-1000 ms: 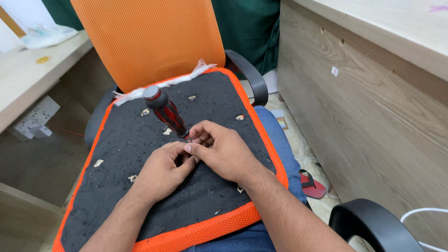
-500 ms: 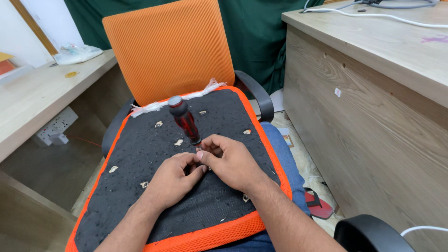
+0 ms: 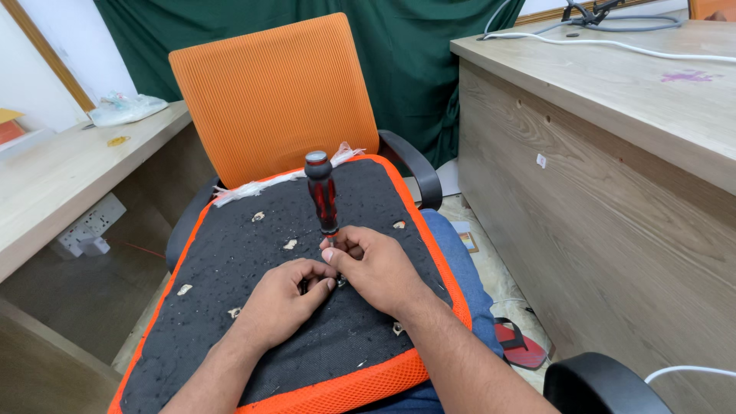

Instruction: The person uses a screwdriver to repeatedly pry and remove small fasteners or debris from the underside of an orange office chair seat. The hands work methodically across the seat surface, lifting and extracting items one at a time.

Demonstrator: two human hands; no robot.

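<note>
On a black, orange-edged seat cushion point(image 3: 230, 307) across the lap, the left hand point(image 3: 280, 303) curls its fingers around something too small to tell, touching the right hand point(image 3: 376, 268), whose fingers pinch the shaft of an upright red-and-black screwdriver point(image 3: 322, 195), with a small white label point(image 3: 541, 160) on the wooden table point(image 3: 613, 192) at right.

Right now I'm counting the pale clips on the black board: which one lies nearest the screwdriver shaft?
The pale clip just left of the screwdriver; the others lie farther out.
</note>
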